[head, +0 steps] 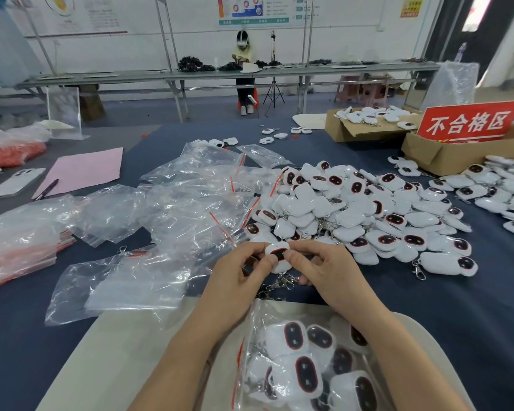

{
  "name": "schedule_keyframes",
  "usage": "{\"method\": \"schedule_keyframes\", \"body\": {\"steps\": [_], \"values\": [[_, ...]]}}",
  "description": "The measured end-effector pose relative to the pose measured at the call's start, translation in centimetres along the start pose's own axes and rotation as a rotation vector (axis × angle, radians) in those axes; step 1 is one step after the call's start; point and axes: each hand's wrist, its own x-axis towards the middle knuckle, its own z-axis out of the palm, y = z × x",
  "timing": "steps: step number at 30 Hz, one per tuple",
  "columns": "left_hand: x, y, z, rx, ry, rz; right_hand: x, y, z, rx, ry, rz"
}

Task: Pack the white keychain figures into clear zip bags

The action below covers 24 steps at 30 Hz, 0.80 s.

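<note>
Both hands are up just in front of the pile (368, 209), on my side of it. Left hand (235, 280) and right hand (330, 271) share 1 figure (278, 253). Left grip is curled on its left side. Right grip pinches its right side, thumb by the dark face. Both grips are closed on it, and I see nothing else in them. The figure is lifted, face toward me. Its chain (279, 284) trails below between the hands; I can't tell if it touches the desk (472, 307).

The pile is a big heap of white figures with red-rimmed dark faces, on the blue desk.

Nearer me than the pile, under my forearms, 1 clear zip bag (303, 360) lies on a beige board (116, 351). It already holds several figures, and its red zip strip is on its left edge.

Left of the pile, empty bags (190, 209) sprawl and overlap, some reaching the pile's edge. Further left sits a flat bag stack (15, 241). Left of the pile and further back, pink paper (83, 170) lies with a pen (46, 189) at its near corner and a phone (15, 182) just beside it, back up.

Behind the pile to the right are 2 cardboard boxes. The near box (445, 155) carries a red sign (469, 121). The far box (347, 132) holds more figures. More figures spread right of the pile to the frame edge, and a few strays (275, 134) lie behind it. Far behind the pile, a person (244, 72) sits at a long desk.
</note>
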Motion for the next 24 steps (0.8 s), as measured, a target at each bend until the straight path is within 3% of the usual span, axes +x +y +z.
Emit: {"method": "schedule_keyframes", "body": {"steps": [11,24], "values": [[-0.02,-0.10,0.00,0.007,-0.001,0.000,-0.14,-0.13,-0.01,-0.062,0.004,-0.010],[-0.01,0.65,0.06,-0.210,0.028,-0.085,-0.08,-0.31,0.39,-0.063,-0.090,-0.003]]}}
